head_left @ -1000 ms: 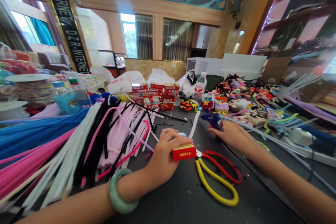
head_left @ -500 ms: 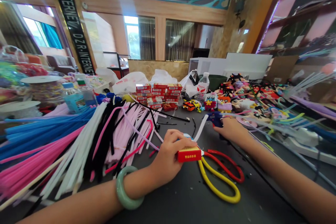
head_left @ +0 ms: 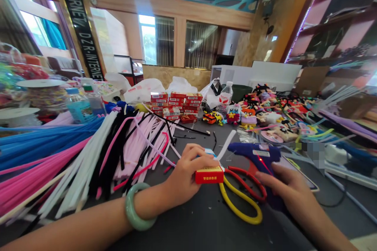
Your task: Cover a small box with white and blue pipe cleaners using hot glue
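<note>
The head camera gives me a crowded dark tabletop (head_left: 182, 227). On my far left, two spools (head_left: 39, 83) stand behind a spread of fuzzy stems, with a blue-capped bottle (head_left: 79, 108) near them. The stems run in order: blue stems (head_left: 44, 141), bright pink stems (head_left: 35, 168), white stems (head_left: 72, 172), black stems (head_left: 107, 160), then a tied bundle of pale pink stems (head_left: 137, 151).

The left forearm wears a green bangle (head_left: 136, 219) at the wrist. Behind the hands, at mid-table, I see stacked red boxes (head_left: 176, 106). The left hand (head_left: 185, 174) is closed on a small red box (head_left: 209, 176), thumb and fingers wrapped over its left part; I see the box low in the middle, its lettered end facing me. A white strip (head_left: 227, 145) angles up just beyond it. Scissors (head_left: 240, 206) with yellow and red handles lie just right of the box, their blades hidden from me.

A dark blue glue gun (head_left: 256, 153) shows a small red light, its nozzle pointing left near the strip; I cannot tell whether they touch. The right hand (head_left: 294, 188) is wrapped around the gun's handle. Past the gun, colourful dolls (head_left: 275, 115) lie heaped, and a white power strip (head_left: 338, 155) sits at far right.
</note>
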`<state>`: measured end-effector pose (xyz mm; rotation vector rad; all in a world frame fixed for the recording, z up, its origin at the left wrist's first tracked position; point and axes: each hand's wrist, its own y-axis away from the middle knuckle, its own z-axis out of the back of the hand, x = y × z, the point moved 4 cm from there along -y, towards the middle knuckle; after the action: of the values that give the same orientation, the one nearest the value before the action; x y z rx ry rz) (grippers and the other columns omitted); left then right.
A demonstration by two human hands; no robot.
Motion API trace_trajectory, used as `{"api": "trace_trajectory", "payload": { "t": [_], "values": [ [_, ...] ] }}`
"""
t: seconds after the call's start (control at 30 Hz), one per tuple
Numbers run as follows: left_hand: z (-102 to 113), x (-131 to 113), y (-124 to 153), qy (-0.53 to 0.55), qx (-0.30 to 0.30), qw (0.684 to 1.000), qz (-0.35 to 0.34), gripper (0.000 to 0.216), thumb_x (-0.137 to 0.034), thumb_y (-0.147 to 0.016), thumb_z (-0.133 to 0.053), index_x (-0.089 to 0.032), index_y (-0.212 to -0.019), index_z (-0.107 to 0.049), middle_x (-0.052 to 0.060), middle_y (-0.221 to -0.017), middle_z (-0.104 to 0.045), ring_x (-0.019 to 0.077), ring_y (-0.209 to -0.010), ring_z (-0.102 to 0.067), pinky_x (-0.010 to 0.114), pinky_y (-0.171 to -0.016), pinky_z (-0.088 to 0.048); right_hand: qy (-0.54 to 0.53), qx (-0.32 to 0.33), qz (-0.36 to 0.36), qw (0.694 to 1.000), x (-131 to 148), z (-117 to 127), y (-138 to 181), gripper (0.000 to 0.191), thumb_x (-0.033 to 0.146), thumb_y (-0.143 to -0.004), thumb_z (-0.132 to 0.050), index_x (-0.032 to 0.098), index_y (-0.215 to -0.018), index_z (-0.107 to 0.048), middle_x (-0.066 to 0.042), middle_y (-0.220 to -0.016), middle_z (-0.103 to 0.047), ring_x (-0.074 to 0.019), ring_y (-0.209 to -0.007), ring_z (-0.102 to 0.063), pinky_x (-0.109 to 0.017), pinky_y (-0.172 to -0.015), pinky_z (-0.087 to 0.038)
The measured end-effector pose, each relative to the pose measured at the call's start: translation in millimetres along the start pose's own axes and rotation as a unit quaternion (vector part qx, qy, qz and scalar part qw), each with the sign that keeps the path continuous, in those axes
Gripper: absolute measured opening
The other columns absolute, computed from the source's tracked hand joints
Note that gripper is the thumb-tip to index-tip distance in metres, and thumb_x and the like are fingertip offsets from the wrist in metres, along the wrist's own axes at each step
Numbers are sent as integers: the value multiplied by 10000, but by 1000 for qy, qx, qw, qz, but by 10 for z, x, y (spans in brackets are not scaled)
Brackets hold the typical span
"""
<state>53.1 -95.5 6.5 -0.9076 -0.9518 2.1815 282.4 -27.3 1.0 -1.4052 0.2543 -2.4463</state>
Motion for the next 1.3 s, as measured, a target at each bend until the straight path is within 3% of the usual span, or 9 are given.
{"api": "trace_trajectory", "payload": {
  "t": [0.03, 0.1, 0.23, 0.37, 0.57, 0.73, 0.97, 1.13, 1.3],
  "values": [
    [-1, -11, 7, 0, 0, 1000, -15, 233, -100, -818, -554, -219, -993, -653, 66, -924, -634, 218, -984, -526, 376, -867, -467, -43, 20, -26, 999, -72, -39, 54, 346, 545, -631, -641, 223, -531, -564, -3, -500, -576, -172, -457, -518, -264, -391, -402],
    [-4, -16, 22, -7, -1, 1000, -29, 229, -106, -826, -550, -220, -996, -653, 70, -928, -632, 217, -993, -524, 380, -875, -468, -102, -8, -48, 994, -193, -64, 126, 357, 551, -604, -674, 231, -507, -549, 4, -496, -561, -164, -455, -509, -259, -391, -422],
    [-1, 15, 28, -27, 3, 1000, -15, 245, -101, -830, -533, -228, -1006, -646, 77, -977, -621, 223, -1011, -522, 398, -869, -476, -133, -36, -74, 988, -312, -126, 214, 361, 550, -615, -690, 233, -524, -543, 9, -495, -538, -168, -472, -507, -264, -405, -436],
    [26, 14, 2, -16, 0, 1000, 4, 225, -98, -820, -550, -224, -984, -638, 70, -973, -621, 214, -993, -537, 381, -861, -484, -126, -19, -64, 990, -209, -197, 271, 374, 550, -634, -671, 213, -543, -538, 6, -511, -541, -160, -484, -500, -265, -425, -430],
    [32, -13, -17, 22, 12, 998, 54, 159, -140, -843, -550, -201, -964, -632, 70, -938, -623, 198, -950, -570, 355, -845, -497, -88, -55, -52, 993, -31, -205, 300, 354, 518, -579, -634, 223, -479, -466, 39, -434, -435, -114, -408, -375, -243, -370, -293],
    [14, 8, 0, 15, 32, 997, 62, 188, -130, -814, -573, -202, -981, -623, 75, -959, -640, 213, -966, -573, 362, -850, -489, -73, -47, -21, 996, -17, -191, 307, 369, 505, -612, -624, 237, -481, -407, 59, -431, -387, -101, -412, -334, -236, -382, -259],
    [38, -31, -1, -16, 26, 1000, 6, 201, -124, -852, -522, -206, -1010, -614, 74, -956, -616, 198, -974, -561, 341, -854, -488, -74, -45, -25, 996, -36, -195, 309, 368, 503, -605, -632, 237, -484, -409, 62, -434, -383, -97, -414, -323, -235, -377, -250],
    [55, -50, 10, -73, 17, 997, -25, 238, -102, -849, -519, -212, -1039, -612, 66, -983, -605, 198, -986, -542, 332, -853, -480, -103, -53, -43, 992, -45, -180, 332, 337, 512, -583, -648, 201, -523, -531, 16, -468, -505, -126, -431, -419, -246, -380, -335],
    [63, -51, 15, -99, -1, 994, -50, 263, -66, -822, -538, -211, -1037, -584, 65, -983, -600, 201, -974, -539, 337, -838, -480, -95, -70, -13, 993, -10, -150, 358, 327, 478, -591, -656, 194, -474, -544, 21, -430, -472, -112, -398, -387, -234, -349, -310]
  ]
}}
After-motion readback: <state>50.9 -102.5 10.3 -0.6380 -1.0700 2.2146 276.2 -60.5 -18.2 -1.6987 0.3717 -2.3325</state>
